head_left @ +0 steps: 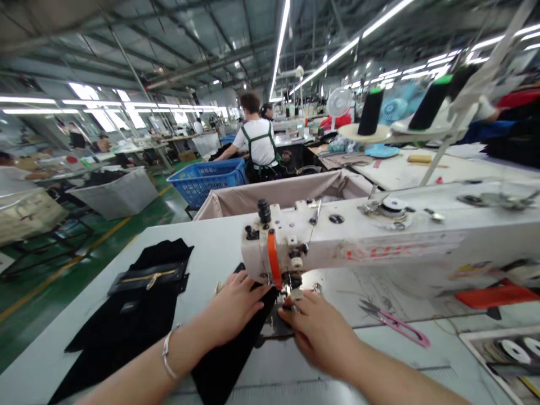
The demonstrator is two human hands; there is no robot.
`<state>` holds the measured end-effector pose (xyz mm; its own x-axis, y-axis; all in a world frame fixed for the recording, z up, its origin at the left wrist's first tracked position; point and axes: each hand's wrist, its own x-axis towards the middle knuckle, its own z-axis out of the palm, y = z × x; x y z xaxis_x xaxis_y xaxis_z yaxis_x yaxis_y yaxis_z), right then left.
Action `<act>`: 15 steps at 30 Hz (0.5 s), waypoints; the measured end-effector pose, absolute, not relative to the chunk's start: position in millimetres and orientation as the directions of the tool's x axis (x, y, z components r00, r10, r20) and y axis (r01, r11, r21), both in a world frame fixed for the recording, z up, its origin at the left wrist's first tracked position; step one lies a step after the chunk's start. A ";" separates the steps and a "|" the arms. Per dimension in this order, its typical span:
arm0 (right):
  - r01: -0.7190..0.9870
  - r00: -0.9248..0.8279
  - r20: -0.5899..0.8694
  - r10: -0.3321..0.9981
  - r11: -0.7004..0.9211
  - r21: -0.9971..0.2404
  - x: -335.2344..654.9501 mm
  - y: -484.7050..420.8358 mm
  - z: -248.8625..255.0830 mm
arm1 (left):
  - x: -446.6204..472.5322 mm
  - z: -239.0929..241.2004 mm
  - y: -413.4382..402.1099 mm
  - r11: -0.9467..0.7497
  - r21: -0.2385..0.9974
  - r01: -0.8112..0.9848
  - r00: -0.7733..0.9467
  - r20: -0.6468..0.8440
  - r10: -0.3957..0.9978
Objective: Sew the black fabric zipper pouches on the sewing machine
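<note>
A white sewing machine (363, 242) with an orange lever guard (274, 260) stands before me. Under its head lies a black fabric piece (230, 360), running down toward the table's front edge. My left hand (236, 306) rests flat on this fabric, fingers stretched out just left of the needle area. On the right of the needle, my right hand (323, 329) has its fingers curled together close to the presser foot; whatever they pinch is hidden. To the left, more black fabric pieces (126, 326) lie on the table, one carrying a gold zipper (154, 278).
Pink-handled thread snips (399, 325) lie right of my right hand. Behind the machine is a beige cloth-lined bin (278, 194), then a blue plastic basket (211, 180) beside a co-worker (257, 140). Black thread cones (371, 111) stand at the upper right.
</note>
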<state>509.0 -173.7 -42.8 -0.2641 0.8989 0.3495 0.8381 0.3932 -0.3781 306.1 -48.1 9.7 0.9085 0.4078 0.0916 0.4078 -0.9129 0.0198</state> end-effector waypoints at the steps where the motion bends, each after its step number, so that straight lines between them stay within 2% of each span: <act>1: 0.841 -0.255 0.358 0.898 0.388 -0.376 508.5 -172.1 -47.7 | 306.0 9.4 -51.8 -0.900 0.014 0.435 0.896 0.092 0.435; 3: 0.838 -0.262 0.409 0.874 0.416 -0.353 508.8 -165.1 -61.6 | 308.2 10.0 -58.4 -0.872 0.002 0.489 0.872 0.032 0.489; 7: 0.845 -0.308 0.578 0.756 0.497 -0.200 513.7 -144.0 -95.3 | 314.3 8.0 -66.7 -0.805 -0.050 0.592 0.790 -0.163 0.591; 9: 0.848 -0.308 0.654 0.691 0.511 -0.140 516.4 -135.8 -109.5 | 314.0 -3.3 -65.6 -0.794 -0.083 0.602 0.771 -0.197 0.606; 12: 0.856 -0.303 0.712 0.634 0.509 -0.089 519.7 -129.5 -122.3 | 307.5 -37.9 -55.6 -0.811 -0.145 0.567 0.812 -0.066 0.580; 15: 0.870 -0.308 0.710 0.634 0.489 -0.060 521.1 -129.6 -124.7 | 298.1 -79.4 -39.0 -0.884 -0.201 0.423 0.899 0.214 0.382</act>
